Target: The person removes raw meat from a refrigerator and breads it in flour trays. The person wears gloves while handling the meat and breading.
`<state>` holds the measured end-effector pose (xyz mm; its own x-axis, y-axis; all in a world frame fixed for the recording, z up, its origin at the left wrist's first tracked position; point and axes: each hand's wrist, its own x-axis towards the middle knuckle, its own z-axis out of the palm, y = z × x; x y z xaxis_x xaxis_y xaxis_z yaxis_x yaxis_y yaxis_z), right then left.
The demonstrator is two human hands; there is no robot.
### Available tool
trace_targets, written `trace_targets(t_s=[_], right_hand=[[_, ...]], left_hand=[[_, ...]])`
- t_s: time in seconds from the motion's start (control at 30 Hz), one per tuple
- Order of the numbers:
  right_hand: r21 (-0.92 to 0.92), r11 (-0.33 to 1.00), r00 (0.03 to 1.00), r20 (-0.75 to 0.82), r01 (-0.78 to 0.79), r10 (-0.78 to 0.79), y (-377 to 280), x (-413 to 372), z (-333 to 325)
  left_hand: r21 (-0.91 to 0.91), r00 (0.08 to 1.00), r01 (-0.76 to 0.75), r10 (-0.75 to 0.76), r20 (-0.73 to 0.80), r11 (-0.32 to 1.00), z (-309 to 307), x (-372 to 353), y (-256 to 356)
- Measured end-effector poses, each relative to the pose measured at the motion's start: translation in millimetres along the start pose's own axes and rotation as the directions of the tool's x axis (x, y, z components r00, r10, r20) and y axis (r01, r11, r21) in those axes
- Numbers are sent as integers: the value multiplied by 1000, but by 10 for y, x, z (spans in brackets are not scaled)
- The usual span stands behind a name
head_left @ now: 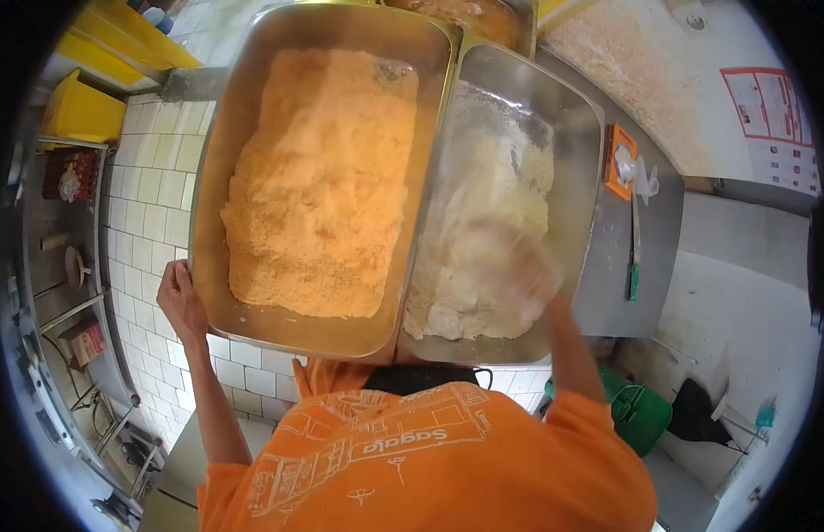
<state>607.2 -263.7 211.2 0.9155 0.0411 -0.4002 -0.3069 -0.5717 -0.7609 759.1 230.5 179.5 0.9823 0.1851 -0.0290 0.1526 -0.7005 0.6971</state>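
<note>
My left hand is closed at the left rim of a large metal tray, near its front corner. Coarse orange powder covers most of that tray's bottom. Beside it on the right stands a second metal tray with pale flour in it. My right hand is over the front part of this flour. Motion smears its fingers, so whether they hold anything does not show.
Behind the trays is another metal container with brownish contents. A green-handled knife and an orange packet lie on the grey counter at right. Shelves stand at left, a green bin at lower right.
</note>
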Motion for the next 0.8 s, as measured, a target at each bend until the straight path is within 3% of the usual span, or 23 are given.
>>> trace_targets(t_s=[0.03, 0.07, 0.1, 0.13, 0.17, 0.2, 0.23, 0.27, 0.3, 0.33, 0.37, 0.4, 0.47, 0.53, 0.6, 0.73, 0.77, 0.8], right_hand=[[-252, 964, 990, 131, 85, -53, -84, -106, 415], [-381, 923, 976, 216, 55, 31, -60, -198, 696], [73, 997, 993, 114, 25, -34, 142, -201, 1021], [512, 858, 999, -5, 38, -41, 325, -237, 1319], [510, 859, 999, -12, 42, -41, 381, -199, 1442], [-246, 963, 991, -50, 111, -127, 423, -107, 1486], [-857, 507, 978, -17, 93, -208, 424, -31, 1495], [-765, 640, 993, 10, -66, 114, 310, 188, 1332], [-661, 703, 906, 83, -262, 415, 202, 363, 1158], [-661, 700, 908, 66, -271, 414, 240, 378, 1048], [-325, 872, 929, -73, -365, 362, 320, 344, 888], [51, 937, 913, -214, -346, 348, 387, 285, 748], [18, 935, 909, -231, -354, 348, 255, 124, 489], [-5, 930, 901, -252, -366, 353, 363, -55, 378], [310, 949, 944, -296, -50, 147, 725, -207, 437], [390, 916, 932, -288, -94, 218, 839, -304, 520], [134, 943, 903, -276, -304, 330, 958, -249, 549], [-132, 863, 850, -297, -487, 435, 1080, -205, 577]], left_hand=[[8, 1000, -2, 2, 5, 1000, -8, 3, -3], [38, 1000, -18, 17, 24, 999, -29, -5, -6], [62, 999, -38, 36, 37, 997, -31, 2, 0], [67, 998, -40, 37, 47, 997, -46, -12, 5], [54, 998, -50, 48, 45, 997, -26, 10, 22], [39, 998, -57, 55, 40, 998, -12, 11, 32], [27, 997, -62, 61, 41, 998, -36, -30, 19], [20, 997, -72, 71, 42, 997, -46, -45, -9], [46, 996, -78, 76, 37, 996, -41, -50, -49], [67, 996, -86, 84, 28, 994, -32, -24, -62], [54, 995, -94, 92, 24, 994, -30, 6, -59], [6, 996, -83, 82, 29, 997, -29, 10, -73], [-42, 998, -55, 56, 32, 998, -44, -41, -99], [23, 995, -96, 96, 13, 995, -52, -40, -56], [2, 996, -89, 89, -14, 996, -31, -42, -33], [-2, 995, -89, 88, -41, 996, -47, -52, -36], [-2, 995, -85, 85, -44, 996, -61, -47, -38], [16, 999, -39, 39, -11, 999, -72, -38, -38]])
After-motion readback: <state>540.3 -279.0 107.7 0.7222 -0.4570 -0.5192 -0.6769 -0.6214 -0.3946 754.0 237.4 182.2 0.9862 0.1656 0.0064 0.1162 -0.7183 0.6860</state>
